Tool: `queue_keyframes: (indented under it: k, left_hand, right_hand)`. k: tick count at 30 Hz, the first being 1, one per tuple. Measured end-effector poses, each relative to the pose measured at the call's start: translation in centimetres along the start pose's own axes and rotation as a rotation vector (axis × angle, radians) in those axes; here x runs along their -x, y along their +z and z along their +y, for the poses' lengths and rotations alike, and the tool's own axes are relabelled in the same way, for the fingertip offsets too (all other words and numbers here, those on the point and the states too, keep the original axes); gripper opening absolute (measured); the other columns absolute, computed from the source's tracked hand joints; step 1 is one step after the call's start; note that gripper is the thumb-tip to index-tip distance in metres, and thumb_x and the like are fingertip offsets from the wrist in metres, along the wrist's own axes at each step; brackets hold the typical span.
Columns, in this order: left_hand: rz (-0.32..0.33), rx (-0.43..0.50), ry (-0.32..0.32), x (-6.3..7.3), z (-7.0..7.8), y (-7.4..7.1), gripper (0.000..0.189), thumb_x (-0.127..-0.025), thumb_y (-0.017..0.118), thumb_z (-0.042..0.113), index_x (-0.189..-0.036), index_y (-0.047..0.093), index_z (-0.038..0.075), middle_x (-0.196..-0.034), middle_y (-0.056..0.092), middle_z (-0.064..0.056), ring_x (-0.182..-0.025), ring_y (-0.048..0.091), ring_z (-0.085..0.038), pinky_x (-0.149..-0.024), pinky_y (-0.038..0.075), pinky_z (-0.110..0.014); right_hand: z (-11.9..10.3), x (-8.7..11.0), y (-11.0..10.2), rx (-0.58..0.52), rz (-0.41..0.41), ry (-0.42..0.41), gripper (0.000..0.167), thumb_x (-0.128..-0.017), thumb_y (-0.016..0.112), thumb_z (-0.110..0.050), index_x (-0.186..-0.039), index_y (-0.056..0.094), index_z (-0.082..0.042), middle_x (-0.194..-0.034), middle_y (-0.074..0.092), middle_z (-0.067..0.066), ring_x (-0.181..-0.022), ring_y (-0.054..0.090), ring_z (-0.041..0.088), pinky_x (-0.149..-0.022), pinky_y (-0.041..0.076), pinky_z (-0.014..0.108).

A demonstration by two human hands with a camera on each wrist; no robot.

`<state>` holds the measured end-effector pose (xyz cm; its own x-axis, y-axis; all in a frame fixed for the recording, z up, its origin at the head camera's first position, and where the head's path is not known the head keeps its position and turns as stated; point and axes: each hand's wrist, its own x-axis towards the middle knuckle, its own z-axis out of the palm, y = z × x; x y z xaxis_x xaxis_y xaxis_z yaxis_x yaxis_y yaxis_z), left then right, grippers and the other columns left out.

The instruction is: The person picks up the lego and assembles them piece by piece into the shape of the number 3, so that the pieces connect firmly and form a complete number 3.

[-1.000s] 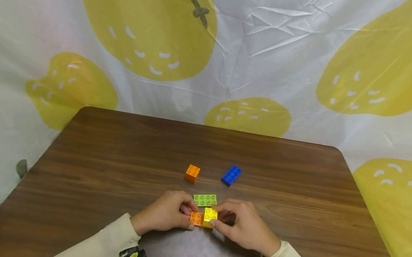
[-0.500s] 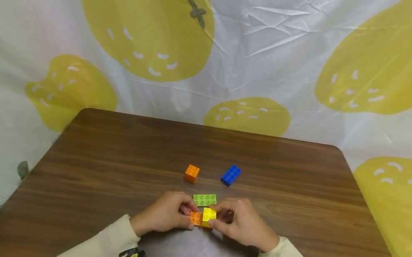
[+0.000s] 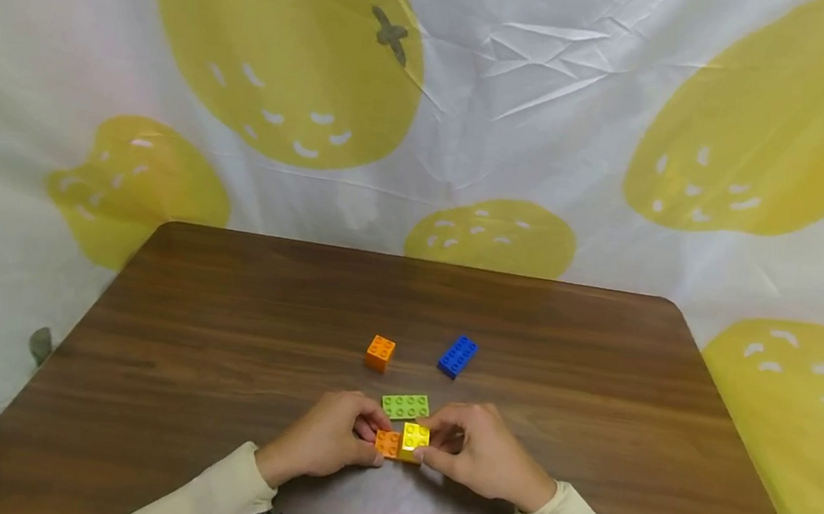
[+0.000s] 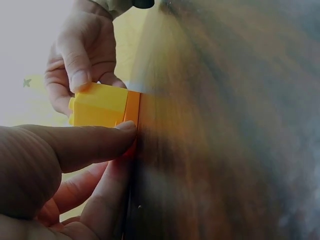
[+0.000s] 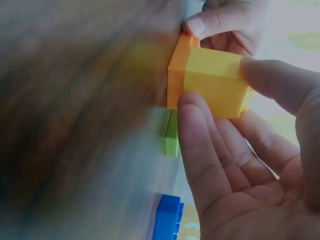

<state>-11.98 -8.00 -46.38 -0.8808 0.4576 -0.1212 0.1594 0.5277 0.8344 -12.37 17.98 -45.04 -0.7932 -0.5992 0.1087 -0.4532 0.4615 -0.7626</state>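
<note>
A thin orange brick (image 3: 387, 444) lies flat near the front of the table, its left end pinched between the thumb and fingers of my left hand (image 3: 328, 437). On its right half stands a taller yellow brick (image 3: 415, 439), studs up. My right hand (image 3: 489, 454) holds this yellow brick, thumb at the near side and fingers at the far side. In the right wrist view, the yellow brick (image 5: 215, 82) sits against the orange brick (image 5: 177, 70). Just beyond the hands lies a thin lime-green brick (image 3: 404, 407).
Farther back on the brown wooden table (image 3: 263, 308) are an orange cube-shaped brick (image 3: 380, 353) and a blue brick (image 3: 458, 356). A white cloth with yellow fruit prints (image 3: 493, 236) hangs behind the table's far edge.
Both hands keep their hold on the joined orange and yellow bricks, with barely any motion. The whole head view has shifted slightly, so everything appears a little lower.
</note>
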Motion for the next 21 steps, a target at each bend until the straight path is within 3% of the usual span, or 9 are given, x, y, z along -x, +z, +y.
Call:
queue_keyframes:
  k: [8, 21]
  left_hand:
    - [0.000, 0.018, -0.006, -0.09, -0.26, 0.05, 0.028, -0.077, 0.094, 0.011, -0.100, 0.078, 0.013, -0.094, 0.068, 0.003, -0.081, 0.064, -0.010, -0.071, 0.055, -0.021]
    - [-0.016, 0.052, -0.020, -0.25, -0.54, -0.11, 0.031, -0.076, 0.095, 0.011, -0.102, 0.078, 0.013, -0.093, 0.069, 0.003, -0.081, 0.065, -0.008, -0.071, 0.055, -0.021]
  right_hand:
    - [-0.02, -0.22, -0.23, 0.019, -0.018, 0.016, 0.019, -0.087, 0.088, -0.020, -0.103, 0.080, -0.014, -0.084, 0.077, -0.006, -0.071, 0.068, -0.001, -0.063, 0.059, 0.021]
    - [0.19, -0.47, -0.49, -0.054, -0.055, 0.050, 0.018, -0.093, 0.083, -0.024, -0.109, 0.079, -0.016, -0.091, 0.079, -0.003, -0.077, 0.073, 0.004, -0.070, 0.062, 0.024]
